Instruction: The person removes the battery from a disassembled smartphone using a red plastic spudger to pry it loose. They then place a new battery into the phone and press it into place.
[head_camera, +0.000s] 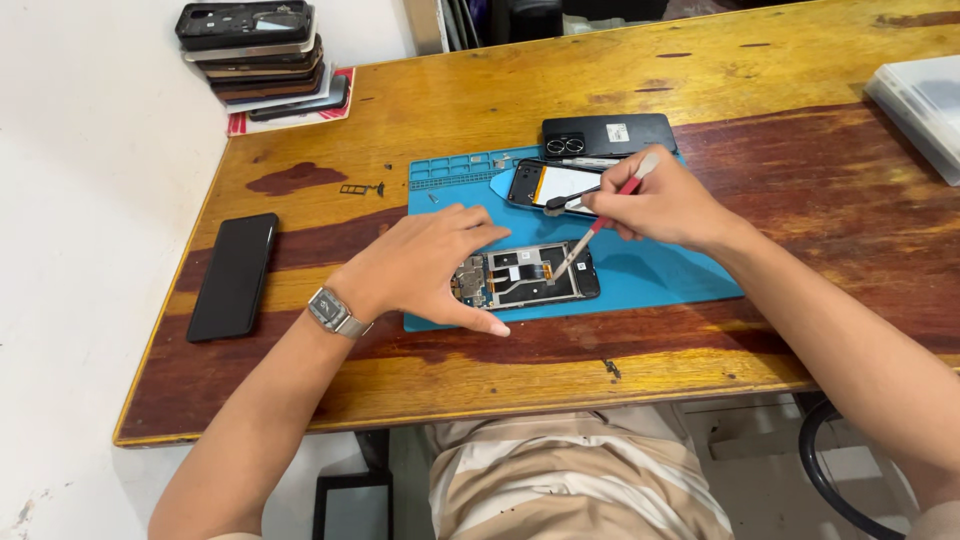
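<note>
At the near edge of the worn yellow-brown wooden table (560, 370), on the blue silicone repair mat (660, 275), lies the opened black smartphone with its back off and its boards bare (525, 277). The left hand (425, 265), a silver metal wristwatch (333, 313) on its wrist, lies curled over the phone's 9 o'clock end, thumb along the near edge, fingers clamped round the frame and pinning it to the mat. The right hand (665, 205), at 2 o'clock from the phone, is closed in a pen hold on a thin red-and-white handled tool (600, 225); its tip touches the phone's board near the 3 o'clock end.

Risks, as a judgement: the tip could skid off and scratch the board or tear a flex cable if pressed too hard, and the phone could slide if the pinning hand eases.

Just beyond the right hand, at 12 o'clock on the mat, lies a second opened phone with a white-and-orange inside (552, 185), and past it a black phone back cover with two camera rings (608, 134). A black slab phone, screen dark (233, 276), lies well apart at 9 o'clock. Farthest, at 11 o'clock, stands a stack of dark phone shells and frames (262, 55).
</note>
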